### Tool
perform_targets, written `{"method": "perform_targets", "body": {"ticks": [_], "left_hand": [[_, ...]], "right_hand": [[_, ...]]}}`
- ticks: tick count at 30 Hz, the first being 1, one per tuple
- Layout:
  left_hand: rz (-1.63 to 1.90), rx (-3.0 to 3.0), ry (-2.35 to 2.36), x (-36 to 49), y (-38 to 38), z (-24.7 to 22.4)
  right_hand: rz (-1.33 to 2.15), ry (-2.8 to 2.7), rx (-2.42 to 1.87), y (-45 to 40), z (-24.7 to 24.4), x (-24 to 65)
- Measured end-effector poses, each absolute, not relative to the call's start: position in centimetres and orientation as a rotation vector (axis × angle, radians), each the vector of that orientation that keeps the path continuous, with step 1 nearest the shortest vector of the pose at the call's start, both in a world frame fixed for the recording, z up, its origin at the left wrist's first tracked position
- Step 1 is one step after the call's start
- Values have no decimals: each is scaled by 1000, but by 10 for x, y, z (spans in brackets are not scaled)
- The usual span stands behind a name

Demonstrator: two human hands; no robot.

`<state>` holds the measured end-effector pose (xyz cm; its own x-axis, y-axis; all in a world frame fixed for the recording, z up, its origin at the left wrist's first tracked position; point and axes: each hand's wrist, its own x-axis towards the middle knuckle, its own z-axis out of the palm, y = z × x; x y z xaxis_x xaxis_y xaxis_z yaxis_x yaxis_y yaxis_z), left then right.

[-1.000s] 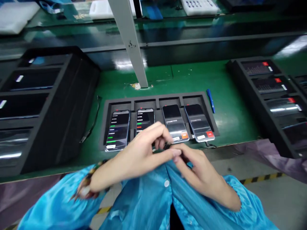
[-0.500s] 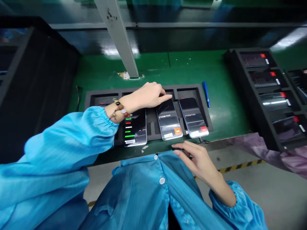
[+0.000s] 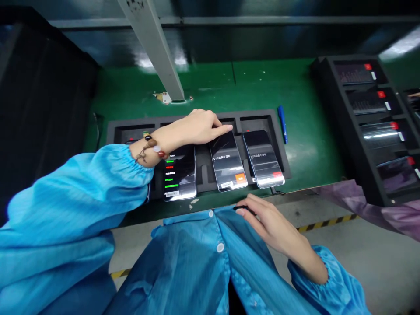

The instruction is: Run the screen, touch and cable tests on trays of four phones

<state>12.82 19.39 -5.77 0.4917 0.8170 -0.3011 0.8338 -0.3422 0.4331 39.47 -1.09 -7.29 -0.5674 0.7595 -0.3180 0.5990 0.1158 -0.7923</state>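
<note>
My left hand (image 3: 205,127), with a beaded bracelet at the wrist, closes on the upper end of the middle smartphone (image 3: 228,162); the thumb lies at its top edge and the other fingers are partly hidden. This phone shows white text and an orange block. Below it, in front of the table edge, my right hand (image 3: 265,218) pinches a thin black piece (image 3: 244,209) whose kind I cannot make out. To the right lies another smartphone (image 3: 263,159) with a red block. A smartphone with green and red lines (image 3: 180,175) lies under my left forearm. All rest on a black foam tray (image 3: 284,162).
A blue pen (image 3: 282,124) lies right of the tray. Farther right stands a black tray stack (image 3: 354,148) with several phones. A grey post (image 3: 160,52) rises behind, and a dark stack (image 3: 42,105) stands left. A purple sleeve (image 3: 354,192) shows at right.
The view has shifted slightly. My left hand stays at the top of the middle phone. The black piece in my right hand now shows more clearly between thumb and fingers.
</note>
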Motion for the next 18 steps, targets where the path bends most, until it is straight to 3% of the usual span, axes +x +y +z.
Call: {"method": "perform_targets", "body": {"ticks": [18], "left_hand": [[119, 2117, 1335, 119, 195, -65]], "right_hand": [[996, -2380, -1271, 2, -89, 393]]}}
